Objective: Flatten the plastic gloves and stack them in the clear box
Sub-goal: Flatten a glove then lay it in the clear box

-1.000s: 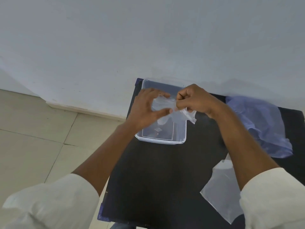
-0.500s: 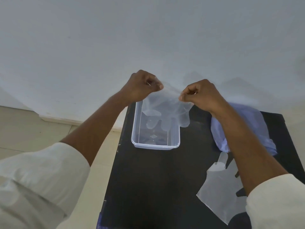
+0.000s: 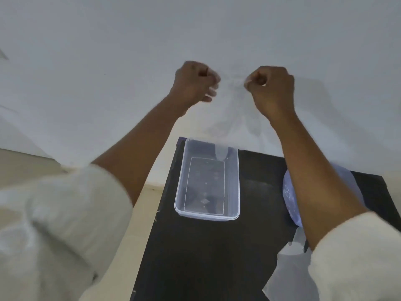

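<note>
A thin clear plastic glove (image 3: 233, 111) hangs in the air in front of the wall, stretched between both fists. My left hand (image 3: 194, 82) pinches its left top corner and my right hand (image 3: 270, 88) pinches the right one. The glove's fingers dangle down, and one tip (image 3: 221, 152) reaches over the far end of the clear box (image 3: 180, 181). That box stands on the black table (image 3: 195, 257) below my hands. A second flat clear glove (image 3: 288, 272) lies at the table's near right, partly hidden by my right sleeve.
A crumpled bluish plastic bag (image 3: 290, 196) lies on the table right of the box, behind my right forearm. The white wall stands close behind the table. Beige floor tiles (image 3: 17, 166) show past the table's left edge.
Both hands rose from just above the box to high in front of the wall, pulling the glove up and spreading it open between them. The view tilted upward.
</note>
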